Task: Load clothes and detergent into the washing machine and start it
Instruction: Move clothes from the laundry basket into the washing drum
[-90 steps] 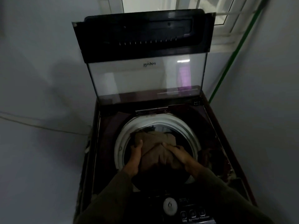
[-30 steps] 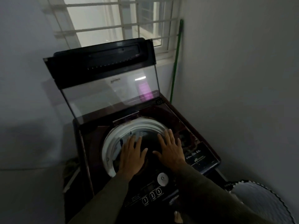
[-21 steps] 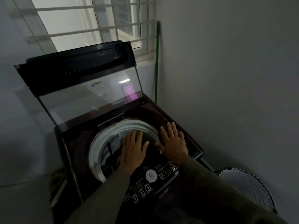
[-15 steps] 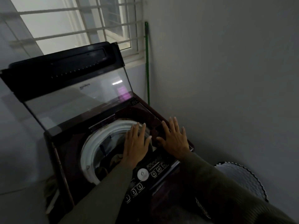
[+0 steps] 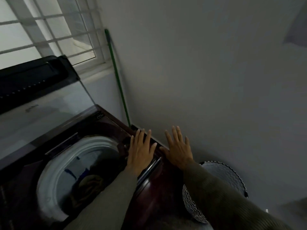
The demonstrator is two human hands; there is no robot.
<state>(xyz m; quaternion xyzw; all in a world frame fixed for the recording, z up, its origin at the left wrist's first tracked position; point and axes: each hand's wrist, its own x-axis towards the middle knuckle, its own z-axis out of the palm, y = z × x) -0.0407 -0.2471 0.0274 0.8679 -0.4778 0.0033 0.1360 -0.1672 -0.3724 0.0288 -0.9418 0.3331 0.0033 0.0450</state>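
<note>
A dark maroon top-loading washing machine [image 5: 106,120] fills the lower left, its glass lid [image 5: 41,103] standing upright. Inside the white-rimmed drum [image 5: 49,176] lies a brownish piece of clothing [image 5: 90,183]. My left hand [image 5: 141,150] is flat with straight fingers over the machine's right edge. My right hand [image 5: 178,146] hovers spread and empty just past that edge, in front of the wall. No detergent is in view.
A grey wall [image 5: 207,72] rises close on the right. A green pole [image 5: 117,77] leans in the corner by the barred window [image 5: 49,30]. A round patterned basket [image 5: 222,178] stands on the floor right of the machine, below my right forearm.
The clothing I was pressing down now lies in the drum. Both hands have come out empty and swung right, from above the drum to the machine's right edge; the view has turned right.
</note>
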